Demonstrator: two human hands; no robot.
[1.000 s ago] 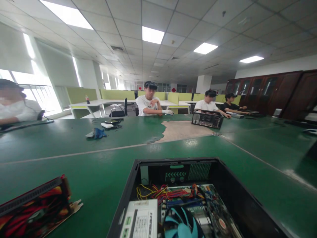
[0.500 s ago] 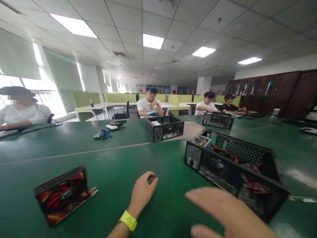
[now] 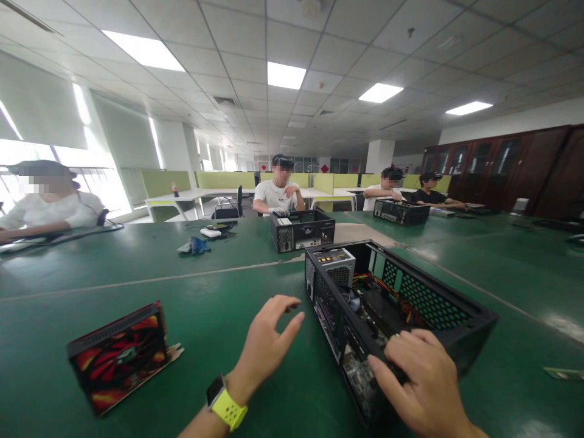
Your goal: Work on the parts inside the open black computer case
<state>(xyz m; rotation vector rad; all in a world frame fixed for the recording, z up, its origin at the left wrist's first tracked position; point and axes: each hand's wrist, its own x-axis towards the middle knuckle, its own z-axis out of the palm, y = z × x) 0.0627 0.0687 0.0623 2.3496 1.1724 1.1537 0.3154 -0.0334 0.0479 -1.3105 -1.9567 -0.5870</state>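
A: What's the biggest thing there?
B: The green table (image 3: 137,286), then the open black computer case (image 3: 410,304), which stands on it just right of the middle, tipped toward the person

A: And the hands?
B: The right hand (image 3: 422,383) grips the case's near top edge, fingers curled over it. The left hand (image 3: 267,347) hovers just beside the case, fingers loosely spread, holding nothing

A: Anything smaller?
B: A red and black card (image 3: 121,353) lies well to the left, and a yellow watch (image 3: 225,404) sits on the left wrist
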